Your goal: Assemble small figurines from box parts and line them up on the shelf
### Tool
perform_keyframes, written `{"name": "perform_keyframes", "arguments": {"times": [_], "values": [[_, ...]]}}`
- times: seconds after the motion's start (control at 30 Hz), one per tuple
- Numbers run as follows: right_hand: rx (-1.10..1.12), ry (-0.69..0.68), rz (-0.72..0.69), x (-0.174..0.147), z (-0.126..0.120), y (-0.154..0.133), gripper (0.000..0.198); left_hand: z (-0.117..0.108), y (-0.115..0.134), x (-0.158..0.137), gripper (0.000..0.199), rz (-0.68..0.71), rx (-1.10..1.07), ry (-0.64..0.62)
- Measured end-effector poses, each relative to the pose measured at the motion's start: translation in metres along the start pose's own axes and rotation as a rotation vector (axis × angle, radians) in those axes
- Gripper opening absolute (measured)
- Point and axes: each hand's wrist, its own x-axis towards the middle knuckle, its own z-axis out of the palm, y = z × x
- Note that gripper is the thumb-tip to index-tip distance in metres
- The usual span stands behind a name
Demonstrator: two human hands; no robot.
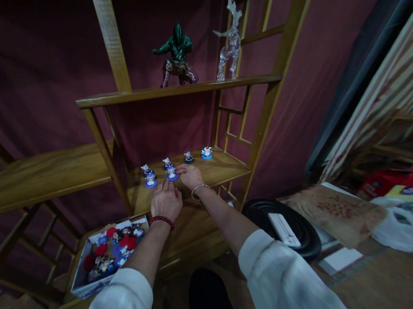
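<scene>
Between my two hands, a small figurine (171,173) with a purple round base stands upright on the lower shelf (217,171). My left hand (166,200) is at its front left, fingers together and fingertips at the base. From the right, my right hand (190,175) has its closed fingertips against the same figurine; the exact contact is too small to make out. Left of it stands a matching purple-based figurine (150,180). Behind are two dark-based figurines, one at left (147,170) and one in the middle (167,162). Farther right are another dark-based figurine (188,157) and a blue-based one (207,153).
An open box (79,290) of jumbled figurines sits at lower left. Overhead, the upper shelf (140,96) bears a green crouching statue (178,55) and a clear deer figure (230,46). Low on the right lie a black round object (310,243), a white power strip (284,230) and a plastic bag (397,227).
</scene>
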Motion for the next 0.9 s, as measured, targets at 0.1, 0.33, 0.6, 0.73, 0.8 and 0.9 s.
{"name": "perform_keyframes", "arguments": {"times": [0.1, 0.33, 0.6, 0.73, 0.8, 0.9], "values": [[-0.014, -0.003, 0.013, -0.0004, -0.0006, -0.0007, 0.033, -0.0003, 0.0002, 0.0002, 0.031, -0.009, -0.027, -0.005], [0.020, 0.013, -0.016, 0.0033, 0.0046, 0.0057, 0.033, 0.0000, -0.0003, 0.0002, 0.033, -0.007, -0.001, -0.012], [0.067, 0.022, -0.008, 0.0039, 0.0066, 0.0077, 0.034, -0.0018, -0.0003, 0.0003, 0.031, -0.006, -0.002, -0.014], [0.044, 0.002, -0.014, 0.0016, 0.0033, 0.0048, 0.034, -0.0037, 0.0008, 0.0002, 0.031, -0.017, -0.017, -0.030], [0.036, -0.002, -0.021, 0.0004, 0.0017, 0.0032, 0.035, -0.0041, 0.0012, 0.0003, 0.031, -0.021, -0.013, -0.034], [0.015, 0.011, -0.013, -0.0009, 0.0003, 0.0014, 0.035, -0.0044, 0.0016, 0.0004, 0.031, -0.021, -0.009, -0.028]]}}
